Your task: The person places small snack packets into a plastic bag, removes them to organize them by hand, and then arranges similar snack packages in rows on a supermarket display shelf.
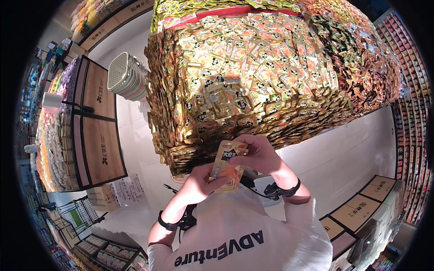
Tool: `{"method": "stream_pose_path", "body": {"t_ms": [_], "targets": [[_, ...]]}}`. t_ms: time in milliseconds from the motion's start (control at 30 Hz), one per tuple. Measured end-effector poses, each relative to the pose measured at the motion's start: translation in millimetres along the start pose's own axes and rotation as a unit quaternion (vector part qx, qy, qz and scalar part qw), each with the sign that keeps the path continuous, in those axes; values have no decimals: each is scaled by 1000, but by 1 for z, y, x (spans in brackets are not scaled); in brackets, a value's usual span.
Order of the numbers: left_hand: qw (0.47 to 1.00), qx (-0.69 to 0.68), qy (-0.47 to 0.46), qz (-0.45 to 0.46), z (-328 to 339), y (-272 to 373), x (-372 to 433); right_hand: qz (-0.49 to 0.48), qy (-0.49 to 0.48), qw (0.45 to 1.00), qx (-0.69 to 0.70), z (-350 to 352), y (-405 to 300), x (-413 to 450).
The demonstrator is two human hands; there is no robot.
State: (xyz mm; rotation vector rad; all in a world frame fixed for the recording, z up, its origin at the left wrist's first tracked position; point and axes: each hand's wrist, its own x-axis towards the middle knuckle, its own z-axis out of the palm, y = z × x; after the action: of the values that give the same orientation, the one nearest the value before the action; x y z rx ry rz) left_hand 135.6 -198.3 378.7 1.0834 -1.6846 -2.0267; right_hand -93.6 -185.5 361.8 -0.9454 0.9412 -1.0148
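Note:
Between my two hands, close to my chest, is a gold foil snack packet [228, 166] with a printed front facing up. My left hand [201, 183] grips its lower left side, thumb lying across the front. On the upper right edge, my right hand [259, 156] pinches it with the thumb on the front and the fingers behind. Just beyond my hands rises a large heaped display of matching gold packets [268, 57]. Its near and left sides are stacked packets standing in dense rows. A few packets [220, 101] near the front corner lie in my shadow.
Left of the heap stands a stack of plastic shopping baskets [118, 73] on the pale tiled floor [135, 135]. Wood-panelled bins [100, 149] of wrapped sweets line the left. Dark-wrapped packets [369, 71] adjoin the heap at right. A cardboard box [103, 198] and a shopping cart [76, 216] are at lower left.

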Motion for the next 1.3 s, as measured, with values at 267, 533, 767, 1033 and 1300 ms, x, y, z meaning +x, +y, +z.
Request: {"method": "stream_pose_path", "body": {"t_ms": [267, 533, 767, 1033, 1300], "targets": [[999, 15, 16, 48, 0, -11, -31, 12, -44, 961, 272, 17, 35, -7], [972, -83, 167, 142, -13, -43, -66, -4, 51, 972, 228, 68, 26, -33], [977, -36, 81, 193, -28, -54, -115, 126, -33, 938, 321, 120, 48, -54], [981, -82, 71, 160, -33, -79, -118, -97, 156, 981, -59, 100, 27, -86], [989, -101, 84, 68, -35, -96, -107, -182, 277, 794, -509, -29, -50, -54]]}}
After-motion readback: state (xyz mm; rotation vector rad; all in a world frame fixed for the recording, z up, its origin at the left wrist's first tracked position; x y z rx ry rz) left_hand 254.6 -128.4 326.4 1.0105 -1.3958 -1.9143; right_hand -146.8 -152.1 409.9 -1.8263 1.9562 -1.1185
